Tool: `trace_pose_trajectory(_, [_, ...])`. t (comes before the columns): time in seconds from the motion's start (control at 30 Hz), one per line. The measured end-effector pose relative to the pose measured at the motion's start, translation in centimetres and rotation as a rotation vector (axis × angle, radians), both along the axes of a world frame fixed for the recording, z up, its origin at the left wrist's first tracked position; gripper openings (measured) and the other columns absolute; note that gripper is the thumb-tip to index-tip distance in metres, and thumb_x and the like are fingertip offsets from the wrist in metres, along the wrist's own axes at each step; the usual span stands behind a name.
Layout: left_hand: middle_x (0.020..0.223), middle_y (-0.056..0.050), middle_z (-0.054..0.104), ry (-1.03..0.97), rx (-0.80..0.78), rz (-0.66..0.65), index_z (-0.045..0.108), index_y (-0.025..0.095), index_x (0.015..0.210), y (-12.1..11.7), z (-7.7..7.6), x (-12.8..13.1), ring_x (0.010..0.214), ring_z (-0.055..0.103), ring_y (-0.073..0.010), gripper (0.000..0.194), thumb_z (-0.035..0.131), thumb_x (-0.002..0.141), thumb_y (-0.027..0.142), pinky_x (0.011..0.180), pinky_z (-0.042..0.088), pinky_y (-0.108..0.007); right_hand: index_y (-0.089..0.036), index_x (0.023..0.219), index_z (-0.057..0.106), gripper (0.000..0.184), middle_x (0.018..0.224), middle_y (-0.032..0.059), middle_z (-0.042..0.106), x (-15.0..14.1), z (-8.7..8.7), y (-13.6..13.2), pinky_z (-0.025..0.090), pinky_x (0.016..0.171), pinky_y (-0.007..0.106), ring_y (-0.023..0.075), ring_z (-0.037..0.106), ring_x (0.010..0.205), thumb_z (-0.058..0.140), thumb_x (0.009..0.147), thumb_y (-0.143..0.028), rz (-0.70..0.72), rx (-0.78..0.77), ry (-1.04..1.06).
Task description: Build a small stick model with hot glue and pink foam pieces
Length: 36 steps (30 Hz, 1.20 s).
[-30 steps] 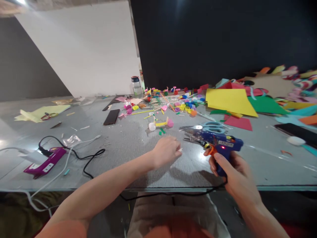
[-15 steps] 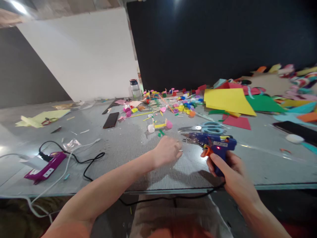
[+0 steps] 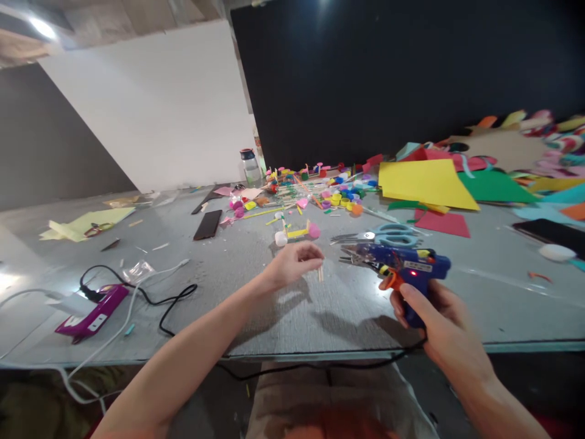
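Seen from the wearer's seat, the worktop's [image 3: 315,338] front edge runs straight across at six o'clock, with a black cord [image 3: 315,367] hanging just beyond it. Open grey surface stretches from that edge up between the two hands. Room tightens at twelve o'clock, where a small yellow-barred piece [image 3: 299,233] stands just past the left hand, and at one, where blue-handled scissors [image 3: 395,235] lie close behind the glue gun [image 3: 414,265]. A purple power strip [image 3: 94,314] sits at nine. The left hand [image 3: 295,265], near the centre, pinches small pale sticks [image 3: 320,273] pointing down. The right hand [image 3: 445,320], at four, is wrapped around the glue gun, its nozzle towards ten. Compared with half a second ago, the left hand has moved towards ten, showing more of the sticks and hiding some green scraps; the right hand's grip is unchanged.
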State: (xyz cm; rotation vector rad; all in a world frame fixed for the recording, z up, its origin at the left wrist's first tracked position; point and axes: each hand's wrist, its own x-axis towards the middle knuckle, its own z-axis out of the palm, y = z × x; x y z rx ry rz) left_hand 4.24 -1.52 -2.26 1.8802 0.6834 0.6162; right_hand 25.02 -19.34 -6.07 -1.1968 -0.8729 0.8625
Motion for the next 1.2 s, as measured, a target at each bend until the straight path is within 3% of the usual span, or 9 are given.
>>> trace_pose_trajectory(0.1, [0.075,-0.001,0.066,-0.121,-0.088,0.061,0.066,0.015,0.084,0.6,0.0,-1.7,0.069,0.060,-0.0126,0.006,0.069,0.081,0.019,0.072,0.046,-0.028,-0.021,0.094,0.070,0.031,0.071,0.0001,0.061,-0.2,-0.3,0.3,0.039,0.052,0.022,0.0120,0.050,0.062,0.073,0.086,-0.051,0.024,-0.052,0.028])
trace_pose_trajectory(0.27, [0.078,-0.001,0.068,-0.194,-0.061,0.138,0.071,0.016,0.085,1.1,-0.4,-3.1,0.071,0.059,-0.0125,0.005,0.070,0.080,0.017,0.074,0.045,-0.029,-0.019,0.090,0.071,0.040,0.071,0.0016,0.062,-0.6,-0.9,1.0,0.040,0.053,0.024,0.0137,0.052,0.063,0.077,0.080,-0.057,0.097,-0.160,-0.042])
trace_pose_trajectory(0.43, [0.078,-0.003,0.069,-0.183,-0.022,0.120,0.072,0.015,0.082,1.2,-1.1,-3.0,0.072,0.060,-0.0138,0.008,0.072,0.078,0.022,0.074,0.044,-0.030,-0.018,0.088,0.067,0.043,0.072,0.0012,0.060,-0.9,-0.9,1.4,0.037,0.054,0.025,0.0137,0.050,0.064,0.072,0.082,-0.060,0.127,-0.205,-0.198])
trace_pose_trajectory(0.63, [0.080,-0.004,0.070,-0.147,0.107,0.128,0.073,0.016,0.083,0.8,-0.9,-3.1,0.073,0.059,-0.0149,0.012,0.070,0.081,0.027,0.072,0.044,-0.031,-0.019,0.081,0.062,0.045,0.065,-0.0010,0.054,-1.8,0.4,1.5,0.035,0.052,0.027,0.0135,0.047,0.060,0.064,0.085,-0.064,0.133,-0.226,-0.305])
trace_pose_trajectory(1.2, [0.082,-0.004,0.073,-0.116,0.193,0.143,0.076,0.019,0.082,0.1,-0.3,-3.1,0.073,0.058,-0.0150,0.012,0.070,0.081,0.030,0.070,0.041,-0.031,-0.019,0.089,0.067,0.039,0.070,0.0007,0.058,-2.1,0.4,1.5,0.037,0.054,0.027,0.0150,0.049,0.063,0.066,0.087,-0.058,0.141,-0.201,-0.250])
